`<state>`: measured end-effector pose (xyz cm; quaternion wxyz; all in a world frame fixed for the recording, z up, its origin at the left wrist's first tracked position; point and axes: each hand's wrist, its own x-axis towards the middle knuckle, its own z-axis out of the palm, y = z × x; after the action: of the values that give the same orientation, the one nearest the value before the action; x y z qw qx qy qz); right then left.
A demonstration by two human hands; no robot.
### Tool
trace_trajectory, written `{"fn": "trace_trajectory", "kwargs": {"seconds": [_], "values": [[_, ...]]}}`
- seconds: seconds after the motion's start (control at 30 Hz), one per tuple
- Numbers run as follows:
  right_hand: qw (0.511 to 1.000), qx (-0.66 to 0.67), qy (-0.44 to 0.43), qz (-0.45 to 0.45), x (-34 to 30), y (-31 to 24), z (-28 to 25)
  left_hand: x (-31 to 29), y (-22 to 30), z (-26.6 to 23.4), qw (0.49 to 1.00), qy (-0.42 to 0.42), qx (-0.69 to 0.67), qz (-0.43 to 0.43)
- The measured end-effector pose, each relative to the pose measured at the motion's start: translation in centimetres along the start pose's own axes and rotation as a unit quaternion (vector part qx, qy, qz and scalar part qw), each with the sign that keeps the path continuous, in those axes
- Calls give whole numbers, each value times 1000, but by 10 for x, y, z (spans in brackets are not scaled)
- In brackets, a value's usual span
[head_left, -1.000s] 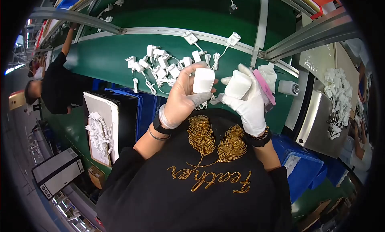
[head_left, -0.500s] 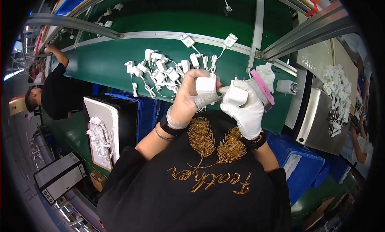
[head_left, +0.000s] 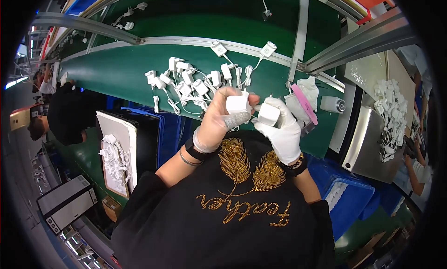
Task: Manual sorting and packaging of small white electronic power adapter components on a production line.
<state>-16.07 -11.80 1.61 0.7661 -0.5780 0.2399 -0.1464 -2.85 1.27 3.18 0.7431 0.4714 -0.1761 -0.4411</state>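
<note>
My left hand [head_left: 213,121], in a thin see-through glove with a grey covering on the thumb, is closed around a white power adapter [head_left: 236,104]. Beside it my right hand [head_left: 287,136], gloved in white cloth, grips a second white power adapter [head_left: 268,115]. The two adapters are held close together in front of my chest, above the bench's near edge. Past my left hand lies a loose group of white adapters [head_left: 200,86] with coiled cords. Two more adapters, one on the left [head_left: 218,49] and one on the right [head_left: 268,49], rest against the metal rail.
Right of my hands are a pink strip [head_left: 303,103] and a white bottle-like container [head_left: 331,104] lying on the green bench [head_left: 121,69]. Blue bins [head_left: 349,190] stand at my right, and a tray of white cords [head_left: 132,148] at my left. Another person [head_left: 70,110] works at far left.
My right hand has turned its adapter and shifted it slightly left, so another face shows. My left hand has barely moved. The person at far left has lowered a raised arm.
</note>
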Motion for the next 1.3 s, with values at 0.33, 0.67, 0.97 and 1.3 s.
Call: {"fn": "trace_trajectory", "kwargs": {"seconds": [0.33, 0.67, 0.97, 1.3], "values": [[978, -188, 37, -78, 5, 27, -16, 19, -16, 22, 994, -110, 6, -19], [997, 49, 46, -40, 1, 13, -26, 58, -37, 50, 953, -133, 259, 88], [885, 462, 2, -58, 13, -46, -29, 186, -102, -29, 773, 130, 609, 124], [801, 571, -178, 2, 0, -56, -38, 159, -136, -57, 718, 11, 688, 105]]}}
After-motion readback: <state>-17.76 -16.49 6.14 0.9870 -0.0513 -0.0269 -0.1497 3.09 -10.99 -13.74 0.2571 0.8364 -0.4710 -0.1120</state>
